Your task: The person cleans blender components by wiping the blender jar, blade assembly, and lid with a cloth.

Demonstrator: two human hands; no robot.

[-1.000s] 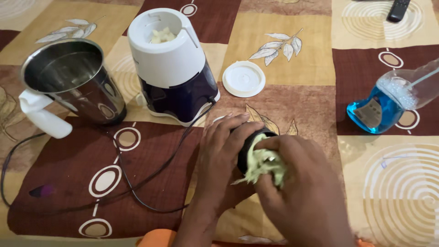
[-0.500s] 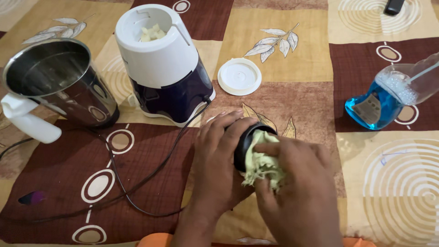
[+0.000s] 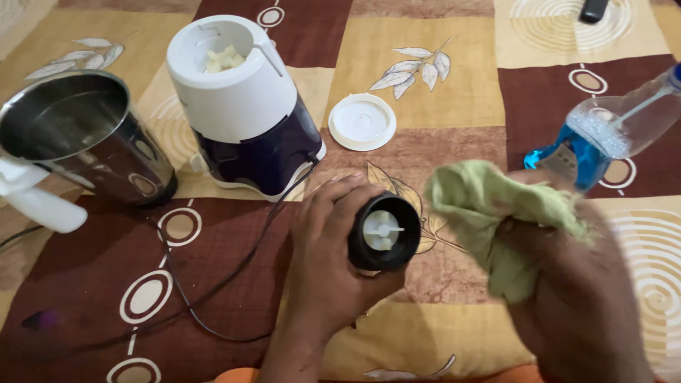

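Note:
My left hand (image 3: 328, 266) grips a small black grinder jar (image 3: 384, 232), tipped so its round underside with a white coupling faces up. My right hand (image 3: 567, 284) holds a crumpled green cloth (image 3: 496, 213) just right of the jar, apart from it. Both hands hover above a patterned brown and tan cloth-covered surface (image 3: 213, 298).
A white and dark blue mixer base (image 3: 241, 113) stands at upper left, its black cord (image 3: 213, 284) trailing toward me. A steel jar with a white handle (image 3: 78, 142) lies at far left. A white round lid (image 3: 362, 122) and a blue liquid spray bottle (image 3: 603, 135) lie nearby.
My right hand has pulled the green cloth out of the black jar and moved it to the right, uncovering the jar's white centre. The left hand still holds the jar.

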